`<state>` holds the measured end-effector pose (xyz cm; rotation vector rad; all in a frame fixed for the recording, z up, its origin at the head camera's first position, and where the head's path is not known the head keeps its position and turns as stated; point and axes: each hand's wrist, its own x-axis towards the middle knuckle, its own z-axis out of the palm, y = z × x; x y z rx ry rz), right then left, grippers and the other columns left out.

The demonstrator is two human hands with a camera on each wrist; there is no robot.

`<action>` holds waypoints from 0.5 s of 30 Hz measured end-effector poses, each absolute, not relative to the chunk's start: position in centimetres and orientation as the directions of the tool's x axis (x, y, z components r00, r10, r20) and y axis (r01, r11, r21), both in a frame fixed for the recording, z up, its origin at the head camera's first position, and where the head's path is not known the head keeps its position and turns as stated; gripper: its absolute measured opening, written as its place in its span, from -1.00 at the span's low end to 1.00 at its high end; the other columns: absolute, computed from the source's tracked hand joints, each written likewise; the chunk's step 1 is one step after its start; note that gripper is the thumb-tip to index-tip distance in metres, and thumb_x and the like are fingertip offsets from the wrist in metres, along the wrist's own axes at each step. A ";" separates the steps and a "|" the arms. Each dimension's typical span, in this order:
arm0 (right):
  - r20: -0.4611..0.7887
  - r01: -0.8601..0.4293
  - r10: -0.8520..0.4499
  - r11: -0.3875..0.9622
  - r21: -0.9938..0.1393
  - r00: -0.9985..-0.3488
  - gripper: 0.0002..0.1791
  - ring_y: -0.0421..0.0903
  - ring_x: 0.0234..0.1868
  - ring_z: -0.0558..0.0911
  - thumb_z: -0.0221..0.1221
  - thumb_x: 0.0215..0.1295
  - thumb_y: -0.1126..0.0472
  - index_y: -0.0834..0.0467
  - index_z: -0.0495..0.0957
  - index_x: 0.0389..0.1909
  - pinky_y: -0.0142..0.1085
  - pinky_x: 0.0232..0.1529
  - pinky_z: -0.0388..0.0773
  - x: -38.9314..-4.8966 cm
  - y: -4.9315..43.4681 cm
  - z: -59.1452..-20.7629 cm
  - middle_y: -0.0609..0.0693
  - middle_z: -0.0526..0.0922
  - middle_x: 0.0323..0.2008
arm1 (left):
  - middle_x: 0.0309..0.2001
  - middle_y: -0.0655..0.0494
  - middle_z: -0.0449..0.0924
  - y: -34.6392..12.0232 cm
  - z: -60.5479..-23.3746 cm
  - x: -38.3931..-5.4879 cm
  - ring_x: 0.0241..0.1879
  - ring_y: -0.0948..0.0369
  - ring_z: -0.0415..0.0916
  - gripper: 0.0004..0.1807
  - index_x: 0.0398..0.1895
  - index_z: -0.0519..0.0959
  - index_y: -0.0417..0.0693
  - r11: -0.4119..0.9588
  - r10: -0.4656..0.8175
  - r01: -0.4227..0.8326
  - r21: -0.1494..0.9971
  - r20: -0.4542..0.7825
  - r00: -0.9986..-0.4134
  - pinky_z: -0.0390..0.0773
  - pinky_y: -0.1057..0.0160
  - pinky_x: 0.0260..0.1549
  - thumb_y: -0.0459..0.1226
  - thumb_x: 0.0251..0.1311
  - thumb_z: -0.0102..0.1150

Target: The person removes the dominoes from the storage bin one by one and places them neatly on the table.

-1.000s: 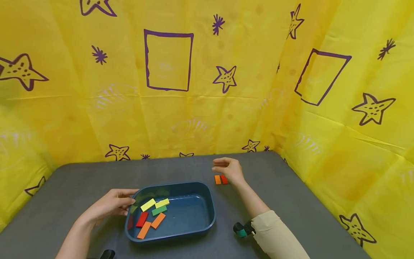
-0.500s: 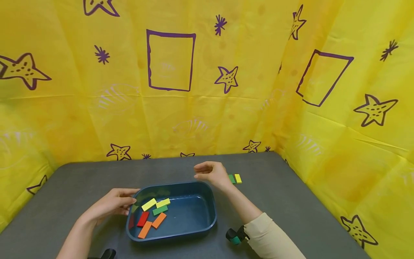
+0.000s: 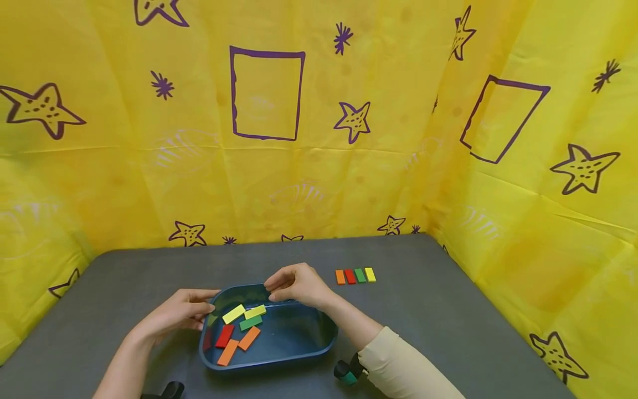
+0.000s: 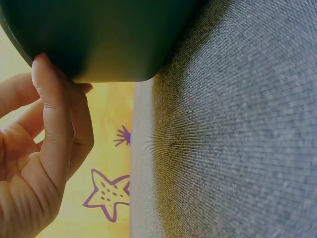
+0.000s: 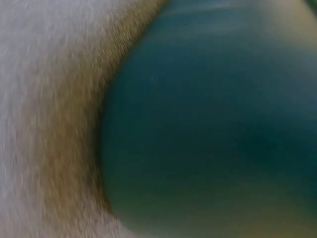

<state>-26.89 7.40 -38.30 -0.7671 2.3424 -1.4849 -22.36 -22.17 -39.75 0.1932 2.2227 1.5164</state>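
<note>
A dark blue plastic tub stands on the grey table. In its left half lie several small flat blocks: two yellow blocks, a green block, a red block and two orange blocks. My left hand holds the tub's left rim; in the left wrist view the left hand has its fingertips against the tub wall. My right hand hovers over the tub's far rim, fingers loosely bent, nothing visible between them. The blurred right wrist view shows the tub's outer wall, not the hand.
Behind the tub to the right, an orange block, a red block, a green block and a yellow block form a short row on the table. Yellow patterned cloth hangs around the back and sides.
My right hand has moved left and toward me, from above the row of blocks to over the tub, uncovering the whole row. My left hand has stayed at the tub's rim.
</note>
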 end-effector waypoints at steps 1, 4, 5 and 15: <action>0.047 -0.286 -0.575 0.333 -0.898 -0.817 -0.74 -0.11 -0.17 0.76 0.38 0.12 0.31 0.14 0.74 -0.13 -0.35 -0.15 0.69 -26.9 7.1 -38.4 0.13 0.77 -0.13 | -0.40 0.10 0.51 -22.1 -39.7 -22.4 -0.46 0.29 0.45 -0.32 0.46 0.08 -0.46 0.389 0.352 -0.130 0.912 -0.278 -0.894 0.60 0.37 -0.41 -0.27 0.40 -0.02; 0.014 -0.263 -0.614 0.317 -0.911 -0.789 -0.74 -0.11 -0.18 0.77 0.38 0.12 0.34 0.18 0.74 -0.13 -0.38 -0.15 0.68 -26.8 6.5 -38.9 0.19 0.76 -0.11 | -0.39 0.10 0.53 -22.1 -39.7 -22.4 -0.46 0.29 0.46 -0.32 0.46 0.08 -0.48 0.386 0.349 -0.132 0.913 -0.277 -0.895 0.61 0.37 -0.40 -0.28 0.39 -0.02; 0.004 -0.259 -0.628 0.315 -0.913 -0.778 -0.73 -0.12 -0.18 0.77 0.38 0.11 0.35 0.20 0.73 -0.12 -0.39 -0.15 0.68 -26.8 6.3 -39.0 0.20 0.76 -0.10 | -0.38 0.10 0.55 -22.1 -39.7 -22.4 -0.45 0.29 0.47 -0.33 0.46 0.08 -0.48 0.383 0.351 -0.131 0.914 -0.275 -0.895 0.61 0.37 -0.40 -0.28 0.39 -0.02; -0.091 -0.203 -0.715 0.314 -0.928 -0.693 -0.70 0.08 -0.06 0.75 0.35 0.06 0.48 0.28 0.72 -0.12 -0.40 -0.20 0.68 -26.6 4.7 -40.0 0.24 0.75 -0.09 | -0.36 0.09 0.61 -22.1 -39.8 -22.4 -0.44 0.28 0.50 -0.33 0.44 0.11 -0.50 0.376 0.351 -0.131 0.917 -0.271 -0.896 0.63 0.36 -0.39 -0.29 0.38 -0.02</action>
